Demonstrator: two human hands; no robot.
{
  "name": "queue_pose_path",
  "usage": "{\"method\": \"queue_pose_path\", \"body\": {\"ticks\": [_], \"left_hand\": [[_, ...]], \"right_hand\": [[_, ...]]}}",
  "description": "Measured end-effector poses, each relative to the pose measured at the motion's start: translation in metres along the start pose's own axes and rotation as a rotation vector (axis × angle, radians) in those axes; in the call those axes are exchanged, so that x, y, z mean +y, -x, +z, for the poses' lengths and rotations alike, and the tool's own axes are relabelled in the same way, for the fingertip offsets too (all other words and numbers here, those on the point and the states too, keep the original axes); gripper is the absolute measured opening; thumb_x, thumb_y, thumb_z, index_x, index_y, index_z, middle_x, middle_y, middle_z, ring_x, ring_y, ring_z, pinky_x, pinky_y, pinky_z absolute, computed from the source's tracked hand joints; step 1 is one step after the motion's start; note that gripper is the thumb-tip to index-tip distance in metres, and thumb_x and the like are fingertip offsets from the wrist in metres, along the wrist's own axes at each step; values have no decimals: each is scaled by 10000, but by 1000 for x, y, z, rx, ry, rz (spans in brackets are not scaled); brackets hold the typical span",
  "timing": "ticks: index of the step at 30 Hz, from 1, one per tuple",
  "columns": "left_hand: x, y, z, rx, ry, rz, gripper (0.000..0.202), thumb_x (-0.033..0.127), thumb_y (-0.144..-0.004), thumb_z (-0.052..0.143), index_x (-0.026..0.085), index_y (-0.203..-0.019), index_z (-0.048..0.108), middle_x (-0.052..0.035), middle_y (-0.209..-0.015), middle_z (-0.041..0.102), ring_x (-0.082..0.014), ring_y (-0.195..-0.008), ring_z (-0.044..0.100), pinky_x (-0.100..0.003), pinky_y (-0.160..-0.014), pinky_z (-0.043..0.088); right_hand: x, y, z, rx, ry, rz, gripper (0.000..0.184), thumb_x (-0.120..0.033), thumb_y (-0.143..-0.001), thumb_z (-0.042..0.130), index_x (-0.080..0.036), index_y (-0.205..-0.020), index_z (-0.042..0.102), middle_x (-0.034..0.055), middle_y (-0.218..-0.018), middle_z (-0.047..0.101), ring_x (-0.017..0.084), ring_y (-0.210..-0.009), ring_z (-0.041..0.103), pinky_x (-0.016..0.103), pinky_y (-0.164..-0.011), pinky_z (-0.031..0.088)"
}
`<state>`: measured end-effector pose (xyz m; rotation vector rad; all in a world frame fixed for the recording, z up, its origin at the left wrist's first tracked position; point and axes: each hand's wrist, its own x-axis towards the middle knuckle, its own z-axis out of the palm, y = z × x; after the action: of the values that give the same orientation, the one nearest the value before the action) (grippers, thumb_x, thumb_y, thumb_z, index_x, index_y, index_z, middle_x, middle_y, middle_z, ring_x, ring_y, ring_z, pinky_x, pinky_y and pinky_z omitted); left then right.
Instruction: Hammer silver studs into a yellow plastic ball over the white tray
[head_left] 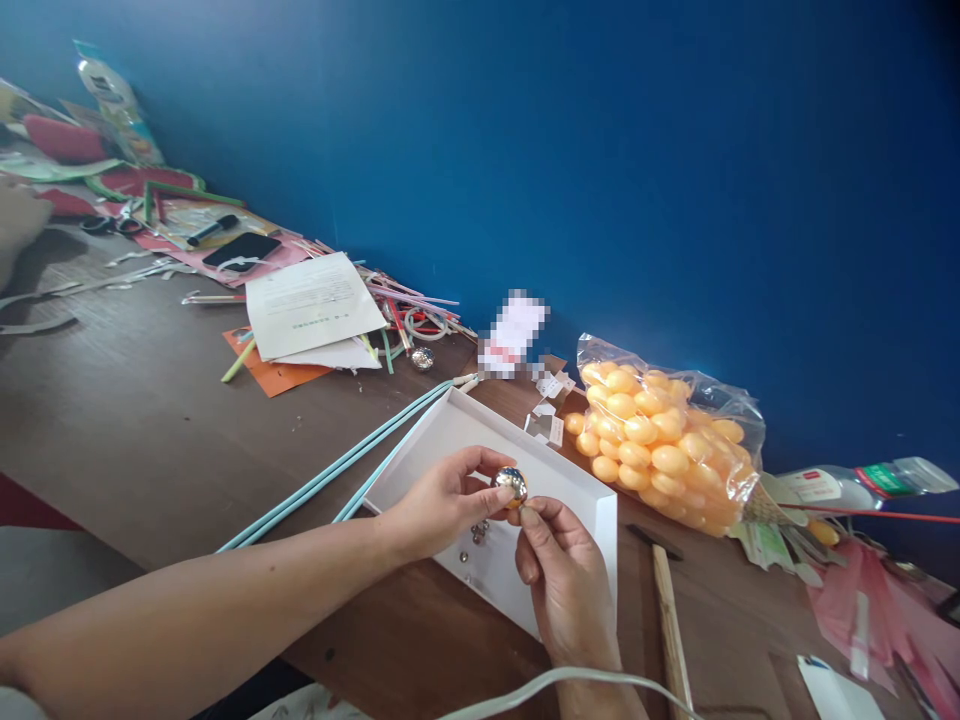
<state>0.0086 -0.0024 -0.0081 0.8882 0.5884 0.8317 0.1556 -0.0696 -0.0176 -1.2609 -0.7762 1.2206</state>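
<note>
Both my hands meet over a shallow white tray on a brown table. My left hand pinches a small ball, orange and partly covered with shiny mirror pieces. My right hand comes up from below, fingers curled, with its thumb and forefinger pressed to the same ball. Several tiny silver pieces lie in the tray just under the ball.
A clear bag of orange balls lies right of the tray. A wooden-handled tool rests beside the tray. Light blue strips, papers, straws, another mirrored ball and craft clutter line the blue wall.
</note>
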Motion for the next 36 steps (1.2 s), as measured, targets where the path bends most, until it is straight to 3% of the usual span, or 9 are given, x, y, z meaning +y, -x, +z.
{"method": "queue_pose_path", "body": {"ticks": [14,20,36], "left_hand": [[6,1,3,40,10,-49,394,353,-702,776,156,-1004,618,-43,-940,630,-152,-781,656,-342,-794,524],[6,1,3,21,27,-38,401,357,-702,776,157,-1011,617,-49,-954,635,-163,-801,658,-367,-822,526],[2,1,0,-23,11,-10,369,320,-776,720,150,-1062,563,-34,-909,649,-129,-793,658,-292,-793,512]], "right_hand": [[-5,2,5,-1,-1,25,241,-377,-768,741,-177,-835,624,20,-739,677,44,-450,365,206,-457,250],[-3,1,6,-2,-26,-4,217,-376,-784,727,-191,-833,624,-65,-500,492,63,-449,353,200,-461,248],[-1,3,11,2,-131,-3,176,-322,-802,722,-195,-835,604,-71,-523,489,43,-453,366,167,-459,262]]}}
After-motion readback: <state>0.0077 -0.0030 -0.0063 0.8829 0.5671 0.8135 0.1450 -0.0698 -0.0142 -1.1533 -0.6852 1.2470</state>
